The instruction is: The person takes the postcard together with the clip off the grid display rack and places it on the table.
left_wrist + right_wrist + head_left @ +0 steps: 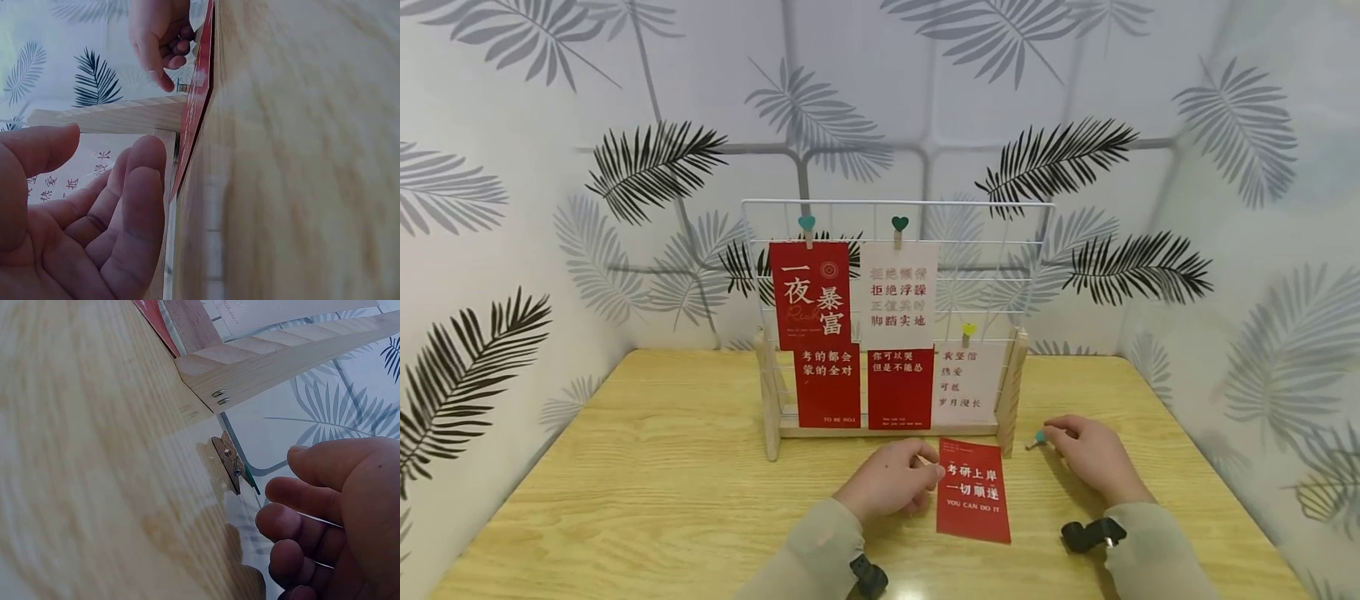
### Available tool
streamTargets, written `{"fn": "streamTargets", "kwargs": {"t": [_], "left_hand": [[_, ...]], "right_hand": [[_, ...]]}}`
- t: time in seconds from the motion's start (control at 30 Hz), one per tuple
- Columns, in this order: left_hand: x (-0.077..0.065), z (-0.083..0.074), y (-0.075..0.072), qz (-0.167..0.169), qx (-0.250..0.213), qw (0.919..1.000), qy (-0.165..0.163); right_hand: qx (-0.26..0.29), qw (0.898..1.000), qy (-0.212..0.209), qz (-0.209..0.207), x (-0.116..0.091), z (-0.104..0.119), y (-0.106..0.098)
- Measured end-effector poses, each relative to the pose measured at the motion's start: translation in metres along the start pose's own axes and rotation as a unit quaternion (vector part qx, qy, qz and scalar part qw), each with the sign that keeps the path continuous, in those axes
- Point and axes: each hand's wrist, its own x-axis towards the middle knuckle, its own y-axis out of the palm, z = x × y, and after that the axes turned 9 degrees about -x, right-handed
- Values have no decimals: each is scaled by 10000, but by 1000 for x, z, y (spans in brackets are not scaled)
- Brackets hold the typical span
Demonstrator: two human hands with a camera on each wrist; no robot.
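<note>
A red card with white lettering lies flat on the table before the rack. My left hand is at its left edge, fingers loosely bent and nothing between them in the left wrist view. To the card's right, a small wooden clothespin with a teal heart lies on the tabletop. Beside it is my right hand; the right wrist view shows a gap between its loosely bent fingers and the clothespin. Whether the left fingertips touch the card I cannot tell.
Behind stands a white wire grid rack with wooden feet. Red and white cards hang on it in two rows, including a white card under a green heart clothespin. A yellow heart clothespin tops the lower right card.
</note>
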Motion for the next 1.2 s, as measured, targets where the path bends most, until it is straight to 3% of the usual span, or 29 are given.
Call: {"fn": "streamTargets", "kwargs": {"t": [0.37,0.7,0.83,1.2], "left_hand": [[-2,-3,4,-59,171,9997,174],[-3,-18,-3,-269,-54,9984,496],[-7,-21,-4,-357,-105,9981,496],[-12,-28,-9,-374,-56,9953,893]], "right_hand": [[87,9987,-202,-452,-6,6,-3],[518,9935,-452,-907,-8,26,-19],[718,9915,-586,-916,-12,33,-22],[829,9838,-1127,-1121,-21,67,-33]]}}
